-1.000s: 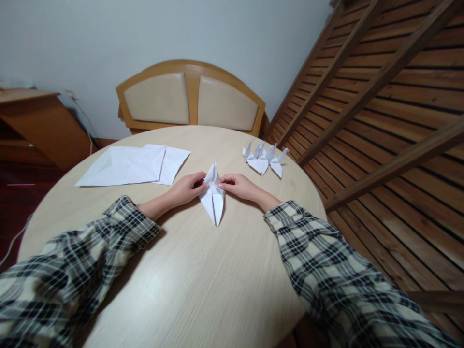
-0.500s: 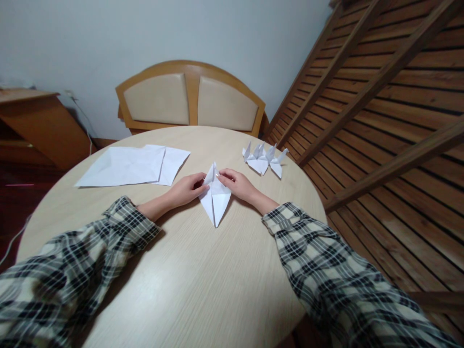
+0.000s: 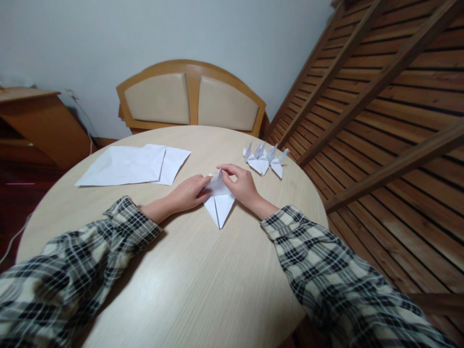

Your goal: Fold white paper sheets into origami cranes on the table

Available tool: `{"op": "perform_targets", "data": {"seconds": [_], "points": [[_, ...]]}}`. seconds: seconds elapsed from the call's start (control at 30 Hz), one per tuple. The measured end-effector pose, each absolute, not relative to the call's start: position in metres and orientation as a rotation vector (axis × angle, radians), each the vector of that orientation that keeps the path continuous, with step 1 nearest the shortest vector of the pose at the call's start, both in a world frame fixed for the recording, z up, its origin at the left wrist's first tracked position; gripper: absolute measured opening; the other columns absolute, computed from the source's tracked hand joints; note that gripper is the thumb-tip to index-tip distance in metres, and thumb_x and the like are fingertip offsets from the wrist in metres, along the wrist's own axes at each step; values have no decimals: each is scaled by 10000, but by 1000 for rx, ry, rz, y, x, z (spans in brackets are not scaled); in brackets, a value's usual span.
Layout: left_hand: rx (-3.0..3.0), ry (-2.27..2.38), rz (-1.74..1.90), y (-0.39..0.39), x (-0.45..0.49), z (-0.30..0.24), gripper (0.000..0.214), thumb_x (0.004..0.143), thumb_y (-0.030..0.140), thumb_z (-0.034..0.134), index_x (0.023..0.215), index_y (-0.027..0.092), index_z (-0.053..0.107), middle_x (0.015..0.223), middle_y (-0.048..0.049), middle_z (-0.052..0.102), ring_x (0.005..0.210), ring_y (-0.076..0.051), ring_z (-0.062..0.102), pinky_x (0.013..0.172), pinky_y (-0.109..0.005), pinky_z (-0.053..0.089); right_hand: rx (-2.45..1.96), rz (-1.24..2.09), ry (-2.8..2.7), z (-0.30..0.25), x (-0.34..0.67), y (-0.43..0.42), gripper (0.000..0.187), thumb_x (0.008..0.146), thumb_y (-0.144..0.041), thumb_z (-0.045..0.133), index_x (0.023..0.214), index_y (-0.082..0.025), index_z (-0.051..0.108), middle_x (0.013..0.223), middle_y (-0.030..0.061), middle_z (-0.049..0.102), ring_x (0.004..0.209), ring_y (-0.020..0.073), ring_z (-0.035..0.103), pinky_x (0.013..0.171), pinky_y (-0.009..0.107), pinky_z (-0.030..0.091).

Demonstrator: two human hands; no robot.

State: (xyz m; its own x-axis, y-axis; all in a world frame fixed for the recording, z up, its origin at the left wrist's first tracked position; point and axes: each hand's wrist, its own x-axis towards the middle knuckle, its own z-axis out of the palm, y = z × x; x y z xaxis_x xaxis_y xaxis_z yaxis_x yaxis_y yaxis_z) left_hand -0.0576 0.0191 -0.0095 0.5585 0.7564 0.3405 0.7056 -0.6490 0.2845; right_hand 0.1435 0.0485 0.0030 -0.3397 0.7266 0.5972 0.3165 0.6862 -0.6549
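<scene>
A half-folded white paper piece (image 3: pixel 220 203) lies on the round pale wooden table (image 3: pixel 188 270), its point aimed toward me. My left hand (image 3: pixel 188 192) presses its left edge with fingers closed on the paper. My right hand (image 3: pixel 241 183) pinches the upper flap and lifts it over the piece's top. Both sleeves are checked black and cream.
Flat white paper sheets (image 3: pixel 130 165) lie at the table's far left. Several folded white paper cranes (image 3: pixel 266 159) stand at the far right near the edge. A wooden chair (image 3: pixel 190 99) stands behind the table. Slatted wooden stairs (image 3: pixel 380 96) rise on the right; a wooden cabinet (image 3: pixel 32 121) stands at left.
My right hand has moved from the piece's right corner up to its top flap and lifted it. The upright tip has come down. My left hand stays put.
</scene>
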Motion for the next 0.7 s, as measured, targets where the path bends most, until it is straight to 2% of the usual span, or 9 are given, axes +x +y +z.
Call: {"op": "perform_targets", "data": {"seconds": [0.37, 0.57, 0.7], "points": [[2696, 1248, 712, 22, -59, -12, 117, 901, 275, 490, 820, 216, 430, 747, -40, 523, 699, -201, 493, 649, -343, 408, -744, 314, -1954, 2, 142, 49, 183, 909, -255, 540, 946, -188, 706, 932, 57, 748, 834, 175, 683, 806, 342, 538], [2683, 1212, 728, 21, -59, -10, 105, 885, 261, 498, 804, 212, 451, 738, -37, 519, 693, -199, 491, 653, -339, 403, -743, 402, -1919, 5, 140, 44, 237, 931, -303, 501, 919, -183, 704, 955, 73, 740, 904, 193, 674, 846, 359, 512], [2558, 1264, 778, 21, -59, -7, 127, 878, 296, 514, 796, 207, 477, 722, -28, 529, 658, -182, 489, 624, -323, 392, -765, 632, -1864, 4, 144, 52, 309, 950, -377, 459, 905, -179, 691, 966, 83, 717, 922, 189, 646, 849, 353, 487]]}}
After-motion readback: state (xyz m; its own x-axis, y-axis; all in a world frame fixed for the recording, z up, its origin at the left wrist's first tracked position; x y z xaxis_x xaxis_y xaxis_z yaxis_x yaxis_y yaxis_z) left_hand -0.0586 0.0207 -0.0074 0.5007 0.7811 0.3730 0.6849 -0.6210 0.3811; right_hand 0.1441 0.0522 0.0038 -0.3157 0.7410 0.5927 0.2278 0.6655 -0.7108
